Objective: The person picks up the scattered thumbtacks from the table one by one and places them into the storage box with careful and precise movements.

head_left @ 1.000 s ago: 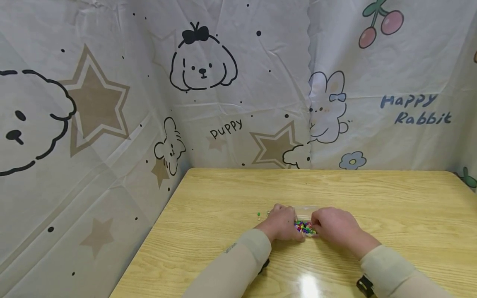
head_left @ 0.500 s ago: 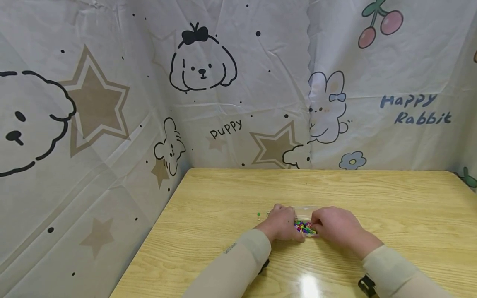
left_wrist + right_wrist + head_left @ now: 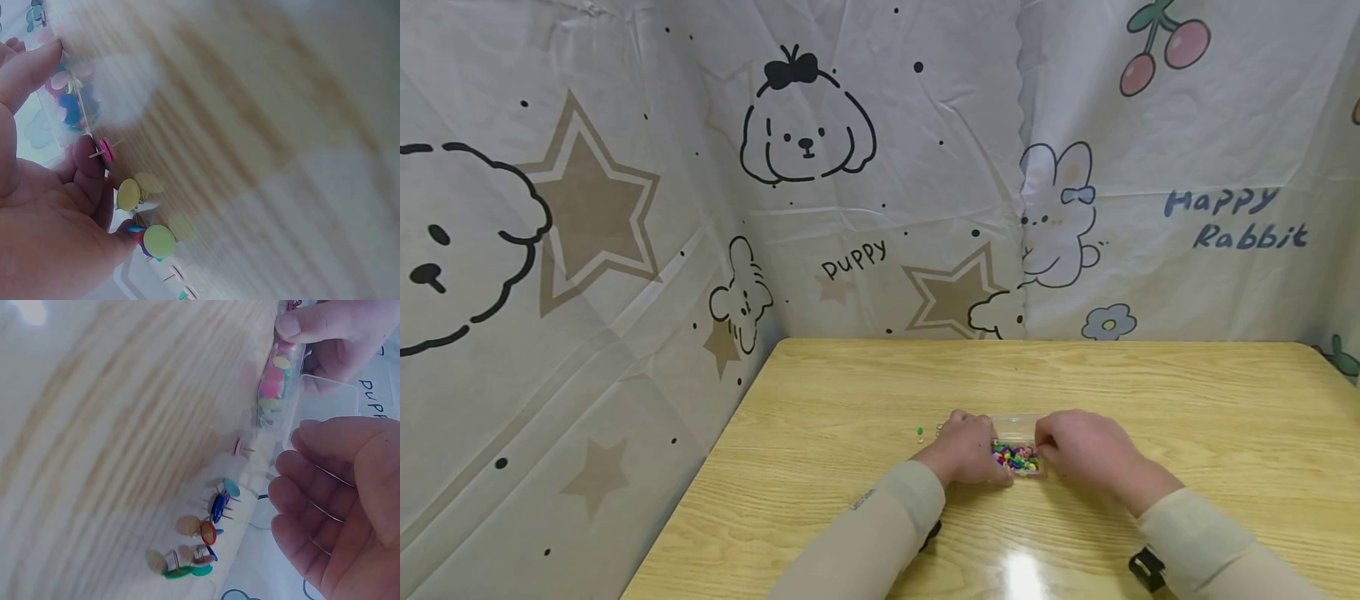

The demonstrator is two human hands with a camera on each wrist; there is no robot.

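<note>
A small clear plastic box (image 3: 1028,474), its transparent lid (image 3: 328,397) tipped back, is filled with colourful thumbtacks (image 3: 1013,457). My left hand (image 3: 964,448) grips the box at its left end, thumb at the near side and fingers behind. Just off the right end is my right hand (image 3: 1086,454). Its fingers (image 3: 290,494) bend loosely, and nothing shows between them in the right wrist view. Several loose tacks lie on the table by this hand, among them a green tack (image 3: 178,572) and a dark blue tack (image 3: 217,507).
More loose tacks lie left of the box, including a pale green tack (image 3: 160,241) and a pink tack (image 3: 106,150) near the left hand. The wooden table (image 3: 850,392) meets a printed curtain (image 3: 880,192) at the back and left.
My right hand has drawn slightly to the right, away from the box, so more of its right end shows. The left hand and the box have stayed in place.
</note>
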